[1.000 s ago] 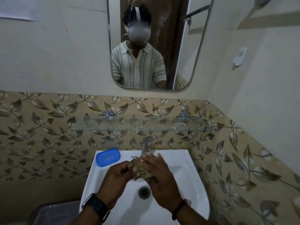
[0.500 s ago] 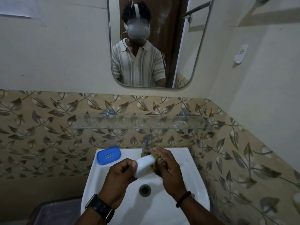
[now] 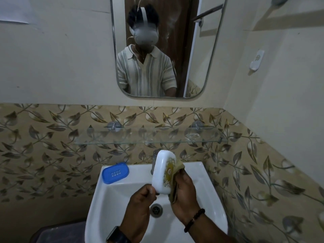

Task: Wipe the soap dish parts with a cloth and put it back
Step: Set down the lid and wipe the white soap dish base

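Note:
Over the basin I hold a white oval soap dish part point(image 3: 162, 171) upright on its end, its patterned face turned right. My left hand point(image 3: 142, 200) pinches its lower edge. My right hand point(image 3: 184, 192) presses a crumpled brownish cloth point(image 3: 177, 174) against the right side of that part. A blue soap dish part point(image 3: 115, 173) with several drain holes lies flat on the basin's back left corner, apart from both hands.
The white wash basin point(image 3: 206, 190) has a drain point(image 3: 156, 209) at its middle and a tap point(image 3: 155, 160) partly hidden behind the white part. A glass shelf point(image 3: 122, 137) runs above it, a mirror point(image 3: 161, 46) higher up. A dark bin point(image 3: 57, 232) stands lower left.
The white part, first hidden between my hands and the cloth, has come into sight and been lifted upright; the cloth has slid to its right side.

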Demonstrator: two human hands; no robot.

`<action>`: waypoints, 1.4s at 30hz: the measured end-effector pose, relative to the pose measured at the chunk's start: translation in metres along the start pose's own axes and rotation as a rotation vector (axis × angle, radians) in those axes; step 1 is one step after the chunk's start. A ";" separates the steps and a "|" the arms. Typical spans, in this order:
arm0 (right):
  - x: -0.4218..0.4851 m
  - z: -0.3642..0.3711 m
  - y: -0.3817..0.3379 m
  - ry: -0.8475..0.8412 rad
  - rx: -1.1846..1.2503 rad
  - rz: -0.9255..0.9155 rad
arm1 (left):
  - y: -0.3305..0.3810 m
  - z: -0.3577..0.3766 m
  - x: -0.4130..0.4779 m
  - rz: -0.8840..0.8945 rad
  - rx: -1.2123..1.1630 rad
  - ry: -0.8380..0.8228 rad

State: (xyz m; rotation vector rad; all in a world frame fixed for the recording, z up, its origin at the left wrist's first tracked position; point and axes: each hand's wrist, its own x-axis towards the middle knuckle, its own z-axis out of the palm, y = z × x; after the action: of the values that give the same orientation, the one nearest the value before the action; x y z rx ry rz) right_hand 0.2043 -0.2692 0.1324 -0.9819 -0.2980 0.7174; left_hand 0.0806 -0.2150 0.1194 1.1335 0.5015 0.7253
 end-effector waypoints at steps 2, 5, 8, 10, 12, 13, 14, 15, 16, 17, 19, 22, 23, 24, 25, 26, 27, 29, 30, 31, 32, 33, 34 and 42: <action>0.006 -0.010 -0.017 -0.190 -0.250 -0.040 | 0.013 -0.001 0.001 -0.012 -0.062 -0.012; 0.010 -0.021 -0.039 -0.477 -0.529 0.002 | 0.031 -0.015 0.017 -0.055 -0.049 -0.050; 0.015 -0.024 -0.051 -0.610 -0.818 -0.063 | 0.047 -0.031 0.033 -0.062 0.179 -0.228; 0.020 -0.022 -0.058 -0.619 -0.984 -0.208 | 0.048 -0.032 0.039 -0.081 0.186 -0.257; 0.022 -0.019 -0.056 -0.523 -1.005 -0.361 | 0.047 -0.023 0.039 -0.050 0.065 -0.212; 0.024 -0.018 -0.051 -0.420 -0.978 -0.428 | 0.045 -0.016 0.037 -0.051 -0.010 -0.174; 0.024 -0.018 -0.043 -0.289 -0.946 -0.468 | 0.042 -0.010 0.035 -0.060 -0.080 -0.129; 0.022 -0.017 -0.032 -0.164 -0.913 -0.493 | 0.037 -0.005 0.034 -0.070 -0.141 -0.093; 0.017 -0.016 -0.022 -0.060 -0.915 -0.524 | 0.033 -0.001 0.032 -0.083 -0.176 -0.047; 0.010 -0.014 -0.011 -0.001 -0.950 -0.570 | 0.030 0.003 0.031 -0.094 -0.200 -0.012; -0.004 -0.011 0.008 -0.037 -1.130 -0.712 | 0.027 0.005 0.030 -0.120 -0.217 0.042; -0.016 -0.010 0.023 -0.321 -1.373 -0.910 | 0.025 0.002 0.029 -0.118 -0.166 0.081; -0.017 -0.009 0.020 -0.401 -1.365 -0.930 | 0.024 0.001 0.030 -0.128 -0.169 0.082; -0.014 -0.009 0.014 -0.442 -1.349 -0.938 | 0.025 0.000 0.029 -0.137 -0.181 0.069; -0.009 -0.011 0.008 -0.446 -1.349 -0.940 | 0.026 0.000 0.029 -0.132 -0.178 0.045; -0.003 -0.015 0.003 -0.418 -1.348 -0.927 | 0.025 0.000 0.029 -0.118 -0.149 0.019; 0.003 -0.018 -0.003 -0.368 -1.322 -0.864 | 0.025 -0.001 0.029 -0.086 -0.109 0.002; 0.009 -0.022 -0.009 -0.239 -1.104 -0.629 | 0.026 -0.006 0.029 -0.020 -0.032 -0.047; 0.009 -0.020 -0.011 -0.187 -0.921 -0.484 | 0.028 -0.008 0.029 0.005 0.010 -0.078; 0.009 -0.019 -0.014 -0.159 -0.739 -0.327 | 0.030 -0.011 0.029 0.041 0.063 -0.123; 0.008 -0.018 -0.018 -0.144 -0.595 -0.181 | 0.032 -0.015 0.030 0.078 0.133 -0.166; 0.007 -0.019 -0.021 -0.141 -0.500 -0.064 | 0.035 -0.019 0.030 0.121 0.195 -0.208; 0.005 -0.020 -0.024 -0.153 -0.451 0.012 | 0.038 -0.024 0.031 0.154 0.250 -0.247; 0.021 -0.029 -0.046 -0.154 -0.262 0.173 | 0.053 -0.047 0.054 0.639 0.971 -0.365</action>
State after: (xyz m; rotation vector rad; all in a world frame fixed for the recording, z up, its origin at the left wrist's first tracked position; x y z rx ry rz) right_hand 0.2544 -0.2900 0.1536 -1.2133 -0.4537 0.9299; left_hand 0.0705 -0.1332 0.1517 2.3525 0.1445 0.8002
